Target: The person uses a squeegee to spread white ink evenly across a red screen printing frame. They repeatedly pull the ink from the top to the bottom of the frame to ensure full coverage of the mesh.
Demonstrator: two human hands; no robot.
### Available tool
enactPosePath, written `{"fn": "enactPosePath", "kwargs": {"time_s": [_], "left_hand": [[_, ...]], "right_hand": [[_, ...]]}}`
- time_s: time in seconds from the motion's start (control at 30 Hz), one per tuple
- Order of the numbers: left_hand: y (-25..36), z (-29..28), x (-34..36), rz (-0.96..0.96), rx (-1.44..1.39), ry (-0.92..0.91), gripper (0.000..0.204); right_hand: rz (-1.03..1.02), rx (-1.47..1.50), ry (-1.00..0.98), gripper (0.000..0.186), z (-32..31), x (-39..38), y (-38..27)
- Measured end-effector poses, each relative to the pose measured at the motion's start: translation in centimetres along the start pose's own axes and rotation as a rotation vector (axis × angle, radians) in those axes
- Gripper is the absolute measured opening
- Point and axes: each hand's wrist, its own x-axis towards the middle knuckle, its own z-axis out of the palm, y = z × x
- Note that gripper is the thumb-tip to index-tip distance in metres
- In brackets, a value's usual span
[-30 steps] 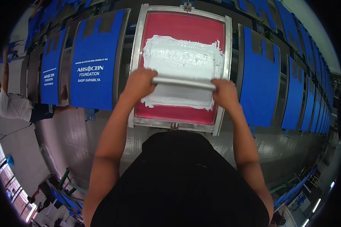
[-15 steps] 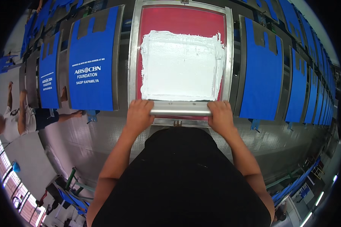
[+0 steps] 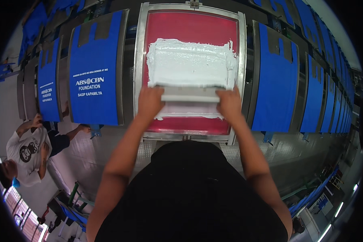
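My left hand (image 3: 150, 101) and my right hand (image 3: 230, 104) grip the two ends of a wide metal squeegee (image 3: 189, 94). It lies across a screen-printing frame (image 3: 241, 52) with silver metal edges and a red mesh (image 3: 191, 24). White ink (image 3: 189, 64) covers the middle of the mesh in a thick, ragged-edged patch, beyond the squeegee. On the near side of the blade, a thinner pinkish-white film (image 3: 189, 109) shows, with the red mesh below it. The squeegee is slightly blurred, and its blade edge is hidden.
Printed blue fabric panels (image 3: 93, 105) lie on boards to the left. Plain blue panels (image 3: 276, 97) continue in a row to the right. At the far left a person in a white shirt (image 3: 32, 151) stands beside the boards. A metal hinge clamp (image 3: 194, 4) sits at the frame's far end.
Both hands have pushed the squeegee away from me, from the frame's near end toward its middle. A thinned ink film now shows behind it. The person at left has shifted and bent an arm.
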Motion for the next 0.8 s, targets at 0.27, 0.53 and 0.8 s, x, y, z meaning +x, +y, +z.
{"fn": "enactPosePath", "kwargs": {"time_s": [0.27,0.53,0.8], "left_hand": [[-1.8,-4.0,8.2,-0.039,0.021,-0.050,0.027],[2.0,0.6,-6.6,0.015,-0.049,-0.050,0.037],[-0.6,-5.0,11.8,-0.052,0.028,-0.075,0.027]], "right_hand": [[0.001,-0.056,-0.113,0.037,-5.9,8.1,1.7],[-0.046,0.086,0.036,0.042,1.4,-7.1,-0.8],[0.045,-0.020,-0.063,0.039,-5.2,10.4,4.1]]}}
